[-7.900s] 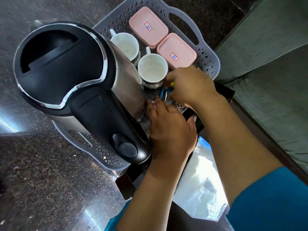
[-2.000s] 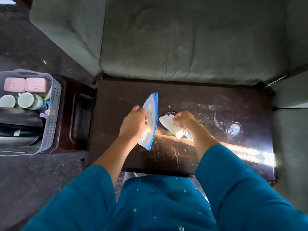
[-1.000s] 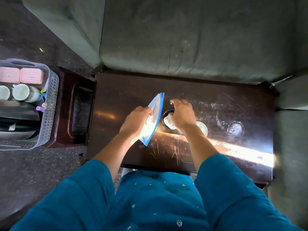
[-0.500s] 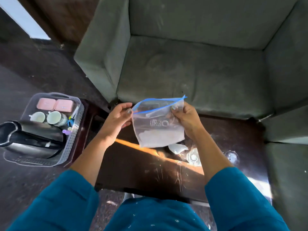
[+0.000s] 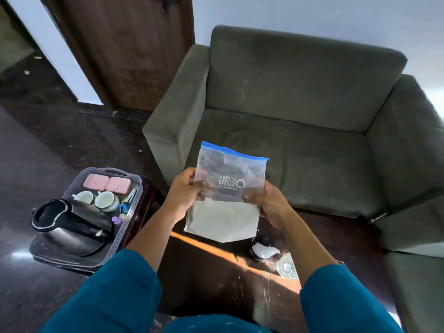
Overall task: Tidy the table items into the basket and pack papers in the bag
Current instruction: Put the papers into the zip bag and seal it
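Note:
I hold a clear zip bag (image 5: pixel 229 169) with a blue seal strip upright in front of me, over the dark wooden table (image 5: pixel 209 272). My left hand (image 5: pixel 186 194) grips its left edge and my right hand (image 5: pixel 266 203) grips its right edge. White paper (image 5: pixel 222 221) fills the bag's lower half. The seal strip looks pressed flat along the top. On the left stands the grey basket (image 5: pixel 131 213) with a black kettle (image 5: pixel 69 223), two white cups (image 5: pixel 107 200) and two pink boxes (image 5: pixel 107 183) inside.
A small dark round holder with a white piece of paper (image 5: pixel 263 248) and a clear glass piece (image 5: pixel 287 266) sit on the table near my right forearm. A grey-green armchair (image 5: pixel 300 116) stands behind the table. A brown door (image 5: pixel 125 44) is at the back left.
My head has tilted up, so the armchair and door came into view. Both hands raised the bag higher, and its mouth, gaping half a second ago, now looks flat.

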